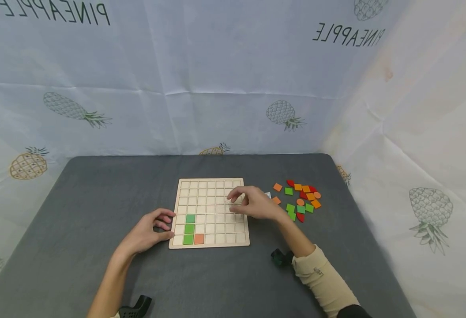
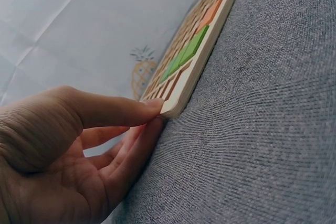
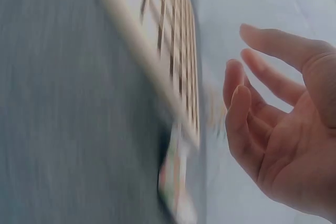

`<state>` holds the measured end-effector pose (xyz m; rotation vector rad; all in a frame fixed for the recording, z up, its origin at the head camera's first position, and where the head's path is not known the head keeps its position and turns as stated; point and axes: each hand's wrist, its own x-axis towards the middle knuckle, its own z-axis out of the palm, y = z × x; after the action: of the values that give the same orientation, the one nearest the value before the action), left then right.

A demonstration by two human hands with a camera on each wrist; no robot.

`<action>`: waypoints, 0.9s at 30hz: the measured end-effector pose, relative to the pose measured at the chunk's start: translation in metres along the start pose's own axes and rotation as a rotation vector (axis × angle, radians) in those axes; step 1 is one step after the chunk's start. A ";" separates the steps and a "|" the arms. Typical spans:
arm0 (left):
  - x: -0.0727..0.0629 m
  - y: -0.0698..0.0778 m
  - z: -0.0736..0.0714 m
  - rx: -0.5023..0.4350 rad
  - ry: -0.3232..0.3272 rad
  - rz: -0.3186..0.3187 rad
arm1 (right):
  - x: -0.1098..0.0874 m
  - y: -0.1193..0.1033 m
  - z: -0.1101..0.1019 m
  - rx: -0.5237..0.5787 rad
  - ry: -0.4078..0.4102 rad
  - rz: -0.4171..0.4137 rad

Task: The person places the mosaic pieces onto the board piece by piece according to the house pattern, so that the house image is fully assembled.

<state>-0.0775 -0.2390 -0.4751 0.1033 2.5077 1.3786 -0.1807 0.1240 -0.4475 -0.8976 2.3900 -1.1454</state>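
A square wooden grid board [image 1: 212, 247] lies on the grey table. In its lower left part sit several green tiles [image 1: 189, 229] in one column, with an orange tile [image 1: 199, 239] beside the lowest. My left hand [image 1: 148, 232] holds the board's near left corner, thumb at the rim and fingers along the left side. Above the right part of the board hovers my right hand [image 1: 257, 203], its thumb and fingers apart. The right wrist view shows nothing between those fingers [image 3: 236, 103].
Right of the board, loose orange, green and red pieces [image 1: 300, 198] lie scattered. A whitish piece [image 1: 268, 194] shows partly behind the right hand. Dark devices are near both forearms, one [image 1: 281, 258] at the right. A pineapple-printed cloth [image 1: 217, 66] hangs behind the table.
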 end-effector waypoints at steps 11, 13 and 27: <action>0.000 0.000 0.000 0.003 -0.003 0.017 | -0.035 0.063 -0.060 0.060 0.124 0.123; -0.001 0.000 -0.001 0.002 -0.004 0.021 | -0.041 0.070 -0.065 0.050 0.130 0.125; -0.001 0.000 -0.001 -0.001 -0.001 0.025 | -0.063 0.094 -0.083 0.081 -0.005 0.169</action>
<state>-0.0767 -0.2395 -0.4742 0.1357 2.5131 1.3882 -0.2161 0.2582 -0.4685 -0.6572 2.3460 -1.1638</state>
